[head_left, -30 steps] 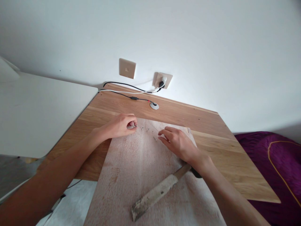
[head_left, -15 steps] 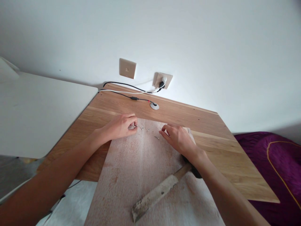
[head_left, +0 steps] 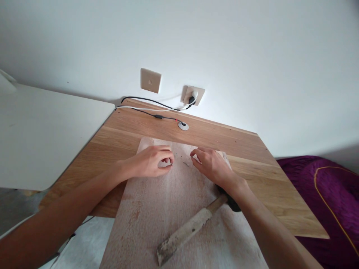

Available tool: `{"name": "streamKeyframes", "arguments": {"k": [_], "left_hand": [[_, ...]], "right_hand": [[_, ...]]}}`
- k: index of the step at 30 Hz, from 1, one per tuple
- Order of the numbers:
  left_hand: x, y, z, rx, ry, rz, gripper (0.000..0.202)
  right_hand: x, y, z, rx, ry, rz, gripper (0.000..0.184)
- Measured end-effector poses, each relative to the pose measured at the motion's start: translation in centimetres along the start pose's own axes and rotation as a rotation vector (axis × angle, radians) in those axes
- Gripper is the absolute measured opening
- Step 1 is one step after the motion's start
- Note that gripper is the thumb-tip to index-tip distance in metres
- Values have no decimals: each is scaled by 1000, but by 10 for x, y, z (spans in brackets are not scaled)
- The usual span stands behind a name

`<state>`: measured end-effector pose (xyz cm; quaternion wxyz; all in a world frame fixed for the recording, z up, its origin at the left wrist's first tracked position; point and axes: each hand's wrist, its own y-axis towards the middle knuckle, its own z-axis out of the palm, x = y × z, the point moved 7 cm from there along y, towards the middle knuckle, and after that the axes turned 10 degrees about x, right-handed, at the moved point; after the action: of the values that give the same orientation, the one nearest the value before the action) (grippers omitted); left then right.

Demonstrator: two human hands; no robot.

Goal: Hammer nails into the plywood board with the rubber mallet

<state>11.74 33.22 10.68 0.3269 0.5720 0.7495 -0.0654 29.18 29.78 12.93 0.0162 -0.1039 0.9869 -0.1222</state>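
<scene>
My left hand (head_left: 155, 160) is closed in a pinch above the far part of a pale, worn wooden board (head_left: 148, 201). A nail is mostly hidden in its fingertips, only a small dark tip showing. Close by on the right, my right hand (head_left: 210, 162) has curled fingers with thumb and forefinger near each other; what they hold, if anything, is too small to make out. Between the hands, a small loose nail (head_left: 186, 163) lies on the board beside tiny specks. A hammer (head_left: 186, 233) rests diagonally across the board, its dark head partly hidden beneath my right forearm.
The board lies on a wooden desk (head_left: 269, 179) against a white wall. Cables (head_left: 148, 109) run from a wall socket (head_left: 193, 95) past a round cable grommet (head_left: 183, 126). At left stands a white panel (head_left: 56, 138); purple fabric (head_left: 311, 179) lies at right.
My left hand has moved right and slightly nearer to me, toward my right hand. The nail that stuck out of its fingertips is now mostly hidden. My right hand has barely moved.
</scene>
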Motion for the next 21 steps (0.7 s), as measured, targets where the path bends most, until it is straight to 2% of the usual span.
{"name": "streamKeyframes", "arguments": {"k": [7, 17, 19, 21], "left_hand": [[-3, 2, 8, 24, -85, 40, 7], [-9, 1, 14, 32, 104, 87, 12], [-8, 1, 12, 13, 125, 77, 11], [-4, 1, 5, -54, 154, 36, 11]], "right_hand": [[2, 4, 3, -3, 30, -53, 23], [-2, 5, 4, -2, 20, -60, 23], [-4, 5, 4, -7, 25, -55, 23], [-7, 5, 5, -16, 36, -50, 24]]}}
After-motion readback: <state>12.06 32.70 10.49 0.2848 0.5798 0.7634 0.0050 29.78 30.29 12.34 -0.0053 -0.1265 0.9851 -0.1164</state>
